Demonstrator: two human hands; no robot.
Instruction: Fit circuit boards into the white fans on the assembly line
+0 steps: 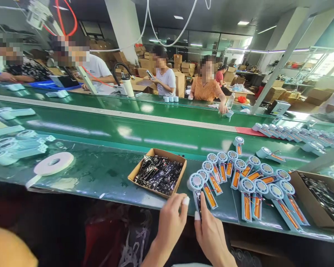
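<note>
My right hand (pixel 211 230) is closed around the handle of a light blue handheld fan housing (pixel 196 182) with a round grille at its top. A dark circuit board (pixel 198 203) lies in the open handle. Just left of it, my left hand (pixel 172 217) is held with its fingers bent together; whatever they may pinch is hidden. White covers show on some fingertips of both hands. Close beyond my left hand stands a cardboard box (pixel 181 176) of black circuit boards (pixel 158 173). Several more fan housings (pixel 247 189), with orange parts in their handles, lie to the right.
A second box (pixel 306 204) of boards stands at the right. A white tape roll (pixel 54 163) and several housings (pixel 15 146) lie left. Beyond the bench edge runs a green conveyor (pixel 161 135). Several people sit across it, one with a hand (pixel 223 107) over a part.
</note>
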